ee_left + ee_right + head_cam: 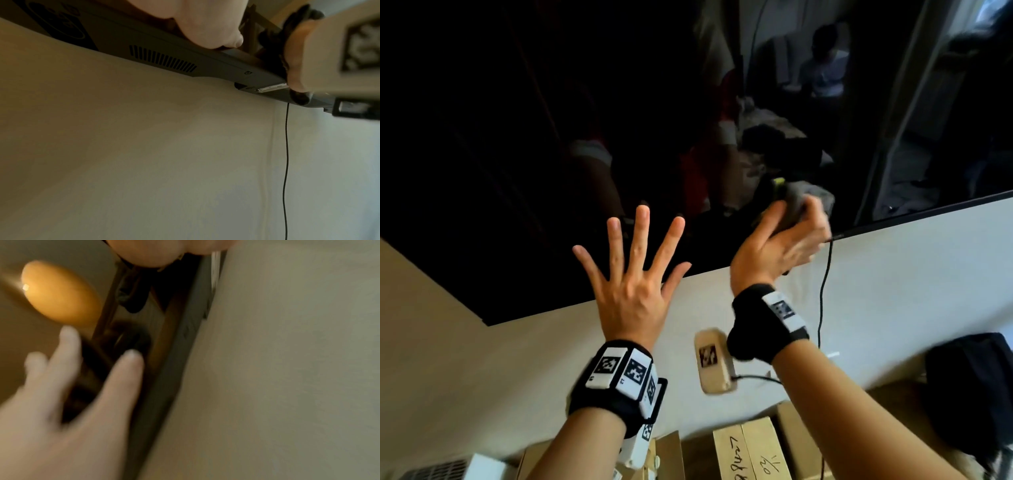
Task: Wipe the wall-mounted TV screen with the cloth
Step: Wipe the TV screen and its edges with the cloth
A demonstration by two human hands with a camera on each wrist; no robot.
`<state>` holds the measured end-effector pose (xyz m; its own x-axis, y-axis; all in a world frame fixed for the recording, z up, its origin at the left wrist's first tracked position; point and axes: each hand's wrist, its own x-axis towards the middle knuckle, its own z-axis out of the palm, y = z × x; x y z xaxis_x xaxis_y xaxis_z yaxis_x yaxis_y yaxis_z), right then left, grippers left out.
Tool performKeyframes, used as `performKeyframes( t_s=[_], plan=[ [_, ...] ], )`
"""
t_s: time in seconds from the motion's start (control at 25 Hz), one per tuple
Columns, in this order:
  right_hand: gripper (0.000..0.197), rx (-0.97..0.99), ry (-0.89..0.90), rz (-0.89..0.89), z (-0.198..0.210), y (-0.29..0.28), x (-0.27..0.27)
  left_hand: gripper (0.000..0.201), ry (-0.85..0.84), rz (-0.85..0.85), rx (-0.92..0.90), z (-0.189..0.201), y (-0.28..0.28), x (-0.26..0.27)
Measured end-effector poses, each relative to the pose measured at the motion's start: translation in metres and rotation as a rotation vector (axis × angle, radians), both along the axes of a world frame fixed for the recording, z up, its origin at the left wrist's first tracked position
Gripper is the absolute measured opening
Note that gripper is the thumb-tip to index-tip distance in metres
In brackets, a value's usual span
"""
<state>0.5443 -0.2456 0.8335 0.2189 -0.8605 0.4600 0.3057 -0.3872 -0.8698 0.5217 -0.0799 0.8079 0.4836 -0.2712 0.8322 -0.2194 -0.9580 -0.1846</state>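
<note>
Cloth (796,209) bunched in right hand (777,250) against TV screen (551,120).

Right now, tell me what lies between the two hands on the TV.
Only bare dark TV screen and its bottom edge, seen in the head view. The left hand lies spread and flat; the right hand grips the grey cloth.
</note>
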Motion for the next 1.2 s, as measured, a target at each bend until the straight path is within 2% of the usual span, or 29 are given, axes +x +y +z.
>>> performKeyframes(
  t_s=[0.08, 0.12, 0.16, 0.28, 0.32, 0.44, 0.48, 0.52, 0.64, 0.68, 0.72, 0.84, 0.88, 1.0, 1.04, 1.08, 1.16, 1.2],
  plan=[
    [0.026, -0.252, 0.007, 0.094, -0.015, 0.013, -0.007, 0.063, 0.000, 0.007, 0.012, 0.001, 0.000, -0.001],
    [0.026, -0.299, -0.015, 0.107, -0.017, 0.007, -0.007, 0.063, 0.002, 0.009, 0.014, 0.001, 0.001, -0.001],
    [0.026, -0.261, -0.035, 0.081, -0.015, -0.002, -0.004, 0.063, 0.008, 0.009, 0.015, 0.001, 0.000, -0.002],
    [0.026, 0.041, -0.047, 0.014, 0.003, 0.008, 0.002, 0.063, 0.048, -0.022, 0.004, 0.007, 0.002, -0.005],
    [0.026, 0.009, -0.023, 0.039, 0.003, 0.023, -0.001, 0.063, 0.056, -0.046, -0.005, 0.010, 0.005, -0.008],
    [0.028, -0.393, 0.020, 0.156, -0.017, 0.054, -0.016, 0.061, 0.034, -0.069, -0.037, 0.010, 0.029, -0.017],
    [0.027, -0.449, 0.002, 0.167, -0.018, 0.049, -0.015, 0.061, 0.019, -0.051, -0.050, 0.010, 0.041, -0.019],
    [0.027, -0.408, -0.014, 0.147, -0.014, 0.043, -0.011, 0.062, 0.005, -0.030, -0.066, 0.010, 0.055, -0.020],
    [0.026, 0.011, -0.075, 0.049, 0.012, 0.058, -0.005, 0.068, -0.020, 0.023, -0.096, 0.010, 0.102, -0.024],
    [0.028, 0.040, -0.072, 0.037, 0.015, 0.076, -0.007, 0.069, -0.020, 0.031, -0.095, 0.011, 0.117, -0.024],
    [0.028, -0.028, -0.046, 0.052, 0.012, 0.095, -0.010, 0.069, -0.015, 0.039, -0.091, 0.012, 0.129, -0.024],
    [0.028, -0.395, -0.006, 0.157, -0.013, 0.133, -0.017, 0.069, 0.017, 0.035, -0.063, 0.014, 0.161, -0.021],
    [0.028, -0.398, -0.012, 0.151, -0.013, 0.133, -0.015, 0.068, 0.024, 0.022, -0.056, 0.013, 0.165, -0.019],
    [0.026, -0.103, -0.041, 0.066, 0.005, 0.147, -0.006, 0.066, 0.039, -0.009, -0.082, 0.011, 0.168, -0.015],
    [0.026, -0.084, -0.033, 0.065, 0.005, 0.160, -0.007, 0.066, 0.045, -0.020, -0.090, 0.010, 0.167, -0.014],
    [0.027, -0.149, -0.009, 0.084, 0.000, 0.173, -0.010, 0.066, 0.049, -0.031, -0.092, 0.010, 0.165, -0.013],
    [0.028, -0.452, 0.013, 0.138, -0.020, 0.191, -0.016, 0.067, 0.061, -0.050, -0.084, 0.011, 0.169, -0.014],
    [0.028, -0.539, 0.001, 0.154, -0.024, 0.189, -0.016, 0.068, 0.071, -0.061, -0.080, 0.012, 0.171, -0.015]
  ],
)
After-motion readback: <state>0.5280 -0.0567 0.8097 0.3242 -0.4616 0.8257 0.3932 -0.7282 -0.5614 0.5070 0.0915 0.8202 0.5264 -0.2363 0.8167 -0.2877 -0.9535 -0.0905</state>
